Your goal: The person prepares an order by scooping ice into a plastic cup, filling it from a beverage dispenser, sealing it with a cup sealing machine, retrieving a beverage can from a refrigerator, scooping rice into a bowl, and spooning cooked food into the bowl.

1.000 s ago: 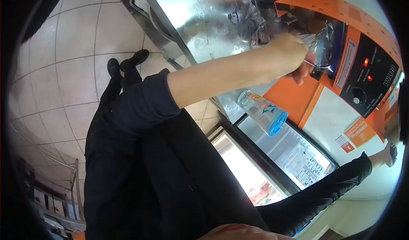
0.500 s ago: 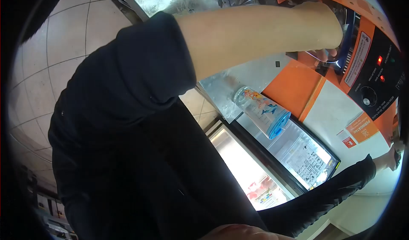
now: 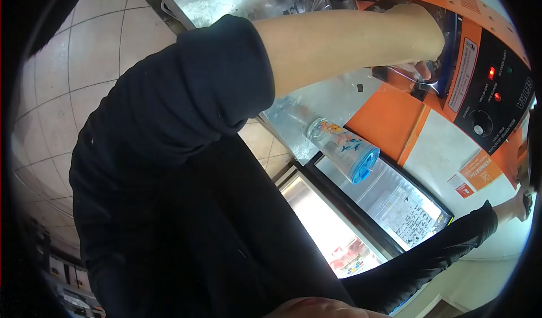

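Observation:
My left hand (image 3: pixel 420 33) is inside the opening of an orange and black machine (image 3: pixel 491 86), its back toward the camera. Curled fingertips show beside clear, shiny plastic; what they hold is mostly hidden by the hand and forearm. At the far right edge, my right hand (image 3: pixel 516 208) is closed round a dark handle (image 3: pixel 528 204) at the machine's side. Red lights glow on the control panel beside a round knob (image 3: pixel 480 125).
A clear patterned tumbler with a blue lid (image 3: pixel 347 151) stands near the machine on a metal counter (image 3: pixel 282 112). Beyond it is a dark-framed glass panel with handwriting (image 3: pixel 389 205). Clear plastic items lie on the counter behind my left forearm. Tiled floor (image 3: pixel 93 64) shows at left.
My left hand has moved up and right, deeper into the machine's opening, and its forearm now covers more of the counter. My right hand has stayed at the handle. The view has shifted slightly.

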Available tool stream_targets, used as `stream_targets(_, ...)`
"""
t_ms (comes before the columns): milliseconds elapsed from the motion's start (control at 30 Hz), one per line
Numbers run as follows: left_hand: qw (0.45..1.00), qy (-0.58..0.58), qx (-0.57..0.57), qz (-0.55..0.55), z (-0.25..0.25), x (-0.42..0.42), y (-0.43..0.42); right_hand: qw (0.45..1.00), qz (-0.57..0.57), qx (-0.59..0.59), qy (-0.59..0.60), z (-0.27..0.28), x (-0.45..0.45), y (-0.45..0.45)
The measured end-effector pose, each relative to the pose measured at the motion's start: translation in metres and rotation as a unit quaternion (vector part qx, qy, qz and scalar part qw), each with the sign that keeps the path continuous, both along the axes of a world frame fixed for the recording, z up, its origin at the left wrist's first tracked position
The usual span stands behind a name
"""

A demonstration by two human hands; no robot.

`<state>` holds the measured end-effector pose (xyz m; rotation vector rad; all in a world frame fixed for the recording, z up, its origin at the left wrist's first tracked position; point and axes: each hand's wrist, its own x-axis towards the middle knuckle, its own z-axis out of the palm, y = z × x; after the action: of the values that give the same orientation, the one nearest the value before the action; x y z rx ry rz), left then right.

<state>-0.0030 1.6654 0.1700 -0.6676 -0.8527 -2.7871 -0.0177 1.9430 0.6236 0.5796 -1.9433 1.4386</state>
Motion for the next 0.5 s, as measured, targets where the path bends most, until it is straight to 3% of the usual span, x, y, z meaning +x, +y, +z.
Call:
stream_targets(67, 0.997, 0.070, 0.022, 0.035, 0.000, 0.005, -0.012, 1.000, 0.004, -0.003, 0.001, 0.000, 0.001, 0.000)
stream_targets(133, 0.984, 0.045, -0.152, -0.085, 0.008, 0.034, -0.061, 1.000, 0.005, -0.006, 0.001, -0.001, 0.003, 0.000)
stream_targets(167, 0.983, 0.047, -0.153, -0.087, 0.006, 0.022, -0.049, 1.000, 0.004, -0.006, 0.001, -0.002, 0.004, 0.000)
stream_targets(200, 0.932, 0.105, -0.347, 0.019, 0.002, 0.001, -0.028, 1.000, 0.005, -0.006, 0.001, -0.004, 0.003, 0.000)
stream_targets(233, 0.830, 0.156, -0.521, 0.126, 0.001, -0.005, -0.019, 1.000, 0.007, -0.007, 0.001, -0.003, 0.003, 0.001)
stream_targets(267, 0.830, 0.156, -0.521, 0.126, -0.006, -0.005, -0.009, 1.000, 0.007, -0.007, -0.001, -0.003, 0.001, 0.002)
stream_targets(300, 0.980, 0.141, -0.138, -0.018, -0.006, 0.003, -0.008, 1.000, 0.011, -0.008, -0.002, -0.003, 0.001, 0.002)
stream_targets(333, 0.944, 0.101, 0.272, -0.158, -0.005, 0.009, -0.007, 1.000, 0.011, -0.005, -0.002, -0.003, 0.002, 0.002)
stream_targets(367, 0.944, 0.101, 0.272, -0.158, -0.002, 0.009, -0.010, 1.000, 0.012, -0.007, -0.003, -0.001, 0.001, 0.002)
stream_targets(400, 0.975, 0.149, -0.148, 0.073, 0.009, 0.009, -0.023, 1.000, 0.012, -0.007, -0.003, 0.000, 0.001, 0.001)
stream_targets(433, 0.778, 0.163, -0.534, 0.287, 0.014, 0.009, -0.030, 1.000, 0.011, -0.007, -0.003, -0.001, 0.002, 0.001)
stream_targets(467, 0.822, 0.122, -0.516, 0.209, 0.018, 0.011, -0.033, 1.000, 0.011, -0.007, -0.003, -0.001, 0.002, 0.002)
stream_targets(500, 0.910, 0.051, -0.400, 0.101, 0.019, 0.017, -0.039, 1.000, 0.011, -0.009, -0.003, -0.002, 0.002, 0.001)
